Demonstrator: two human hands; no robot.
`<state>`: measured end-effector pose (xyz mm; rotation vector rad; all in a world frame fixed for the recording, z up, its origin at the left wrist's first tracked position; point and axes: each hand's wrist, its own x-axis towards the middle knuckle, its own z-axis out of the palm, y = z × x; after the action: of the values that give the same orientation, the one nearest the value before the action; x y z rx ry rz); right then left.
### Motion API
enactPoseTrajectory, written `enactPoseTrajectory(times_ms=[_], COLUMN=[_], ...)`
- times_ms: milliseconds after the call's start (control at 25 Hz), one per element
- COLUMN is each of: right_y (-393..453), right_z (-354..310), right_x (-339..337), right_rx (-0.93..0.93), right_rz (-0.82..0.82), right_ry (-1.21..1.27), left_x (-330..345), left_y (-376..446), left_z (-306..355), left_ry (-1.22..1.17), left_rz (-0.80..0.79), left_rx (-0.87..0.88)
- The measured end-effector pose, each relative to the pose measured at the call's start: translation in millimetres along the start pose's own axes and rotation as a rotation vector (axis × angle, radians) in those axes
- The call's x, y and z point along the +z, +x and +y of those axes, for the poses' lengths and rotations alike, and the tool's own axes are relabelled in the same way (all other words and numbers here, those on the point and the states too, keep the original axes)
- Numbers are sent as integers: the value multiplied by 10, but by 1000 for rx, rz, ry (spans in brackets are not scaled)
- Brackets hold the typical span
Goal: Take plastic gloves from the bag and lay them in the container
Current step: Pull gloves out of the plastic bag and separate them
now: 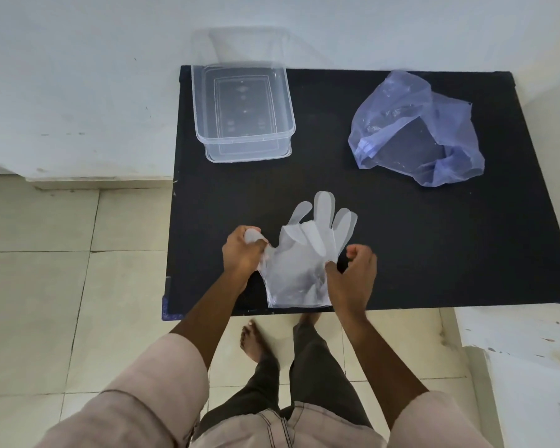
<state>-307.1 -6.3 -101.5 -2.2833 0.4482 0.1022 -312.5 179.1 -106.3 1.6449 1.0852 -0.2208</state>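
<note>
Clear plastic gloves (pixel 299 260) lie stacked flat near the front edge of the black table (pixel 417 247), fingers pointing away from me. My left hand (pixel 243 250) pinches the thumb side of the gloves at their left edge. At their right edge my right hand (pixel 353 273) pinches the plastic between thumb and forefinger. The bluish see-through bag (pixel 414 130) lies crumpled at the back right of the table. A clear rectangular container (pixel 204 124) stands at the back left corner, with nothing visible inside it.
A white wall runs behind the table. The floor to the left and below is pale tile. My bare feet (pixel 254 341) stand just under the table's front edge. A white ledge (pixel 514 331) sits at the right.
</note>
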Motion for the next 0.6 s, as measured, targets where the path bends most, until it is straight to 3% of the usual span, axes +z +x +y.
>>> enactPoseTrajectory(times_ms=[120, 200, 360, 600], right_y=[-93, -122, 9, 151], right_z=[20, 7, -193, -432], right_x=[44, 84, 193, 354], right_rx=[-475, -610, -607, -668], right_rz=[-45, -213, -413, -394], right_ry=[-334, -508, -620, -559], left_x=[-17, -24, -34, -35], left_y=[8, 2, -52, -164], left_z=[12, -4, -46, -175], left_ry=[23, 48, 120, 33], left_rz=[-13, -19, -20, -36], left_rx=[28, 46, 57, -38])
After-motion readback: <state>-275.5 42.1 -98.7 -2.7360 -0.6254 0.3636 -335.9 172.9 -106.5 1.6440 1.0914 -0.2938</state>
